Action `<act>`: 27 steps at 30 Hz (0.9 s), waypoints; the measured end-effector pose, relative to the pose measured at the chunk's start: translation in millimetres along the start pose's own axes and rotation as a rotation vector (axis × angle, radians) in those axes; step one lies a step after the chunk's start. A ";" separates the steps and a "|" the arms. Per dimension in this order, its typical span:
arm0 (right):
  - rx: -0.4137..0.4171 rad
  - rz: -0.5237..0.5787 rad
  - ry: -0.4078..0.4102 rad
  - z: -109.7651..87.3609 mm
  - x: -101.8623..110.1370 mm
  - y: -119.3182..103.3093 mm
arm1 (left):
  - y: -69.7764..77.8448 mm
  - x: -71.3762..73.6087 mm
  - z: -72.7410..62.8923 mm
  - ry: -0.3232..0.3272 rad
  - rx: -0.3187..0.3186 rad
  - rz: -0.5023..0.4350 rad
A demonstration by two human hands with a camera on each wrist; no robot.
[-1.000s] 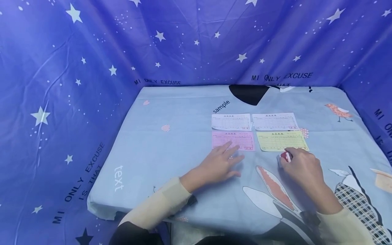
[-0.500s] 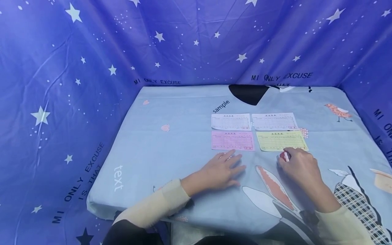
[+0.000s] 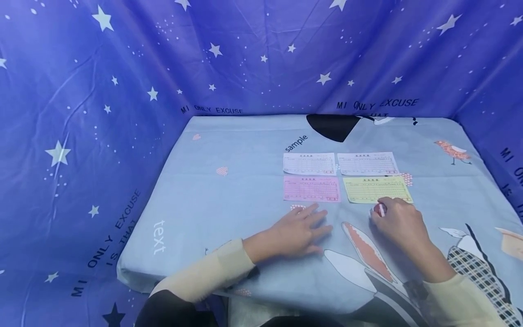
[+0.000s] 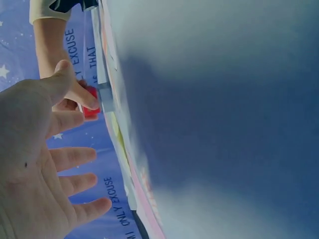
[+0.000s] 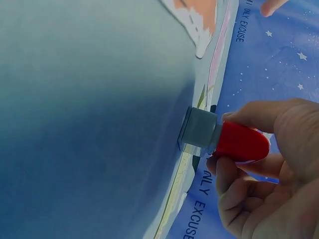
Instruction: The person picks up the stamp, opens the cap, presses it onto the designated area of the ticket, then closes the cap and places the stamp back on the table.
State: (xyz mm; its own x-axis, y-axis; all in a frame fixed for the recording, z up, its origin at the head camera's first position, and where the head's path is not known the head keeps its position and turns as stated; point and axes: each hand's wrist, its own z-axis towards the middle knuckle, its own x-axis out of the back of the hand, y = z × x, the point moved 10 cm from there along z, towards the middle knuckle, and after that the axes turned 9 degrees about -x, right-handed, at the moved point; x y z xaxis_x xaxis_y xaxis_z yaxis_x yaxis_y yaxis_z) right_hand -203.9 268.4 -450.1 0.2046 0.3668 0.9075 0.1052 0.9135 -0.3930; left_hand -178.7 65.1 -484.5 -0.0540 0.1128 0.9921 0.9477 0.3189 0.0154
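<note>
My right hand pinches the red handle of a stamp between thumb and fingers. The stamp has a square grey body and a clear base; in the right wrist view its base faces the tablecloth. Just beyond that hand lies a yellow printed slip. Fingers spread, my left hand holds nothing and is palm down over the cloth, on the near side of a pink slip. Two white slips, a left one and a right one, lie in the row behind.
A light blue tablecloth with printed animals, hearts and words covers the table. Purple-blue star-patterned curtains hang behind it and at both sides. The table's front edge runs under my forearms.
My left hand has drawn back toward me from over the pink slip, uncovering it. My right hand, with the stamp, stays almost in place beside the yellow slip's near edge.
</note>
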 end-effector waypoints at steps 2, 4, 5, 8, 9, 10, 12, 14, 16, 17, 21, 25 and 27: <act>-0.024 -0.019 -0.046 1.4 -3.7 2.5 | 0.8 0.5 1.3 -0.005 -0.007 -0.009; -0.055 -0.050 -0.100 2.5 -8.2 6.2 | 0.6 2.2 2.3 -0.007 -0.011 -0.003; -0.070 -0.066 -0.130 2.9 -11.1 8.4 | 0.2 3.2 2.8 -0.009 -0.013 0.001; -0.094 -0.102 -0.191 4.3 -17.3 12.7 | -3.9 6.1 3.1 -0.021 -0.015 0.030; -0.094 -0.106 -0.196 5.1 -18.1 13.1 | -6.2 6.8 3.3 -0.030 -0.015 0.037; -0.089 -0.110 -0.196 6.2 -18.4 12.7 | -9.5 7.1 3.3 -0.039 -0.012 0.043; -0.066 -0.116 -0.173 9.3 -16.3 10.1 | -18.2 8.9 3.6 -0.049 0.000 0.044; -0.028 -0.124 -0.133 13.5 -11.9 4.4 | -30.0 12.0 4.1 -0.043 0.024 0.031; 0.013 -0.136 -0.114 18.1 -8.6 -2.9 | -44.1 15.8 4.7 -0.024 0.058 0.007; 0.037 -0.140 -0.109 20.6 -7.4 -7.5 | -51.3 18.4 4.7 -0.012 0.077 -0.006; 0.154 -0.136 -0.127 25.5 -5.5 -28.7 | -73.1 24.8 4.4 0.011 0.130 -0.009; 0.281 -0.127 -0.168 26.6 -7.0 -51.5 | -87.6 29.2 3.4 0.005 0.168 0.018; 0.317 -0.133 -0.197 27.4 -9.1 -59.8 | -92.8 33.4 2.1 0.006 0.185 0.024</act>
State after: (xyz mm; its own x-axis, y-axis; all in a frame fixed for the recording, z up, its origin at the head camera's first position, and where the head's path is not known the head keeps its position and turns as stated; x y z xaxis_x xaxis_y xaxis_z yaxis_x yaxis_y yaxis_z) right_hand -238.7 215.3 -430.8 0.0160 0.2402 0.9706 -0.1942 0.9530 -0.2327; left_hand -269.1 41.3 -453.1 -0.0296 0.1170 0.9927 0.8748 0.4835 -0.0310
